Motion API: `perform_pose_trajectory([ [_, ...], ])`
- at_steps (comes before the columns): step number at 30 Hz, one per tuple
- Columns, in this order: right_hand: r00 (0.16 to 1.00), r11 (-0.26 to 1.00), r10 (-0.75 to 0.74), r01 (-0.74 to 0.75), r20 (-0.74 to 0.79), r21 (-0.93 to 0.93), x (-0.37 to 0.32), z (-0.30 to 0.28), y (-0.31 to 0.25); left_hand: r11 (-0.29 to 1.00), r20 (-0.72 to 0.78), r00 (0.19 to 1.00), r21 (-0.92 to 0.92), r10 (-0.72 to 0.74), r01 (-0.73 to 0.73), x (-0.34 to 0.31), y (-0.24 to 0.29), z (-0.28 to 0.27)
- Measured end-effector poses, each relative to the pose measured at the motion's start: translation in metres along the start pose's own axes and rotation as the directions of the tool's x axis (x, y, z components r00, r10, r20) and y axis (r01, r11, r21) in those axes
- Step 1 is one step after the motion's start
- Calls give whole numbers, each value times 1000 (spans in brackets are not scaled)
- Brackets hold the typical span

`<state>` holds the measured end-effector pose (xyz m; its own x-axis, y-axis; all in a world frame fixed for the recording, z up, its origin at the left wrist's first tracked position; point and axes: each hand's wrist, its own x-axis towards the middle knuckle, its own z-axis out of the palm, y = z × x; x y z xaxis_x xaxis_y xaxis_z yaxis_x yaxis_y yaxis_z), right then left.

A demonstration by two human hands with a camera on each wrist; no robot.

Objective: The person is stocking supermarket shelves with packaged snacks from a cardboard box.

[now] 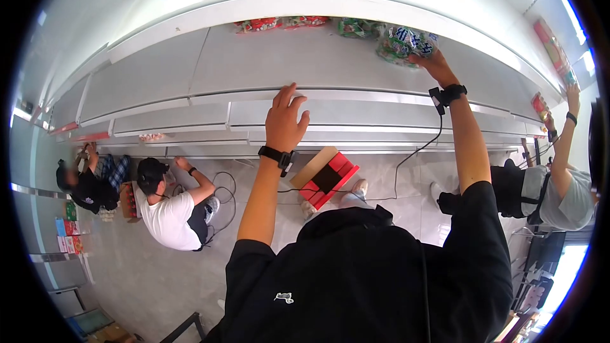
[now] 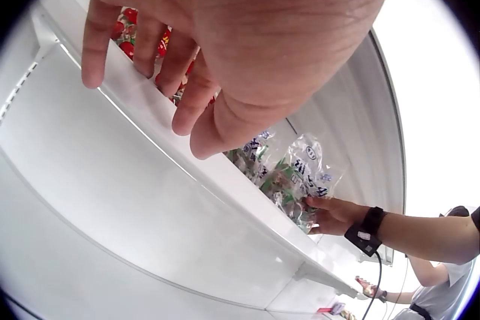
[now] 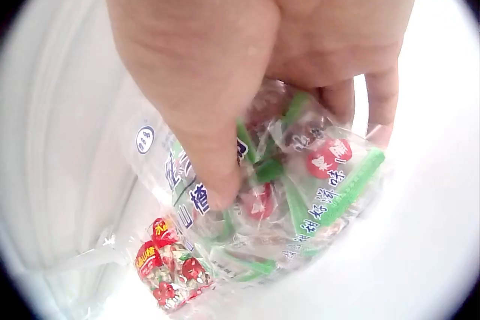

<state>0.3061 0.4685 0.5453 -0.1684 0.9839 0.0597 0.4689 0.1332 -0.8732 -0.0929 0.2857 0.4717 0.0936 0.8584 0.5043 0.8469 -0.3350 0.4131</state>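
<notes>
My right hand [image 1: 438, 68] grips a clear plastic bag of green-and-white wrapped snacks [image 1: 401, 46] on the upper white shelf [image 1: 279, 60]. In the right wrist view the thumb presses on one side of this bag [image 3: 300, 200], with other fingers partly hidden behind it. Beside it, to the left, lies a similar green bag [image 1: 358, 28]. My left hand [image 1: 286, 121] is at the front lip of the shelf, fingers extended and holding nothing. In the left wrist view that hand [image 2: 255, 42] overlaps the shelf edge, with red packets showing between its fingers.
Red snack bags [image 1: 257, 25] lie farther left on the shelf, under a white upper board [image 1: 305, 1]. A red open box [image 1: 321, 178] stands on the floor by my feet, near a cable. People crouch at left [image 1: 168, 209] and another person [image 1: 559, 194] reaches up at right.
</notes>
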Motion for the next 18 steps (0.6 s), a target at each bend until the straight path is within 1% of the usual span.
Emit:
perform_pose_trajectory([
  [2, 1000, 1000, 2, -2, 1, -6, -2, 0, -4, 1000, 7, 1000, 0, -5, 5, 0, 1, 0],
  [5, 999, 999, -30, 29, -24, -26, 1, -1, 5, 1000, 10, 1000, 4, -1, 1, 0, 1, 0],
  [8, 999, 992, 5, -12, -53, -129, 3, -3, 8, 1000, 6, 1000, 11, 2, -3, 1, 0, 1],
  [11, 997, 994, -35, 27, -71, -107, 2, -1, 10, 1000, 21, 1000, 9, -8, 8, 1, 1, 0],
  [14, 998, 993, -1, -6, -64, -121, 2, -2, 9, 1000, 25, 1000, 8, -7, 7, 1, 1, 0],
  [18, 998, 995, -5, -1, -65, -96, 0, -2, 6, 1000, 21, 1000, 9, -4, 4, 1, 0, 1],
])
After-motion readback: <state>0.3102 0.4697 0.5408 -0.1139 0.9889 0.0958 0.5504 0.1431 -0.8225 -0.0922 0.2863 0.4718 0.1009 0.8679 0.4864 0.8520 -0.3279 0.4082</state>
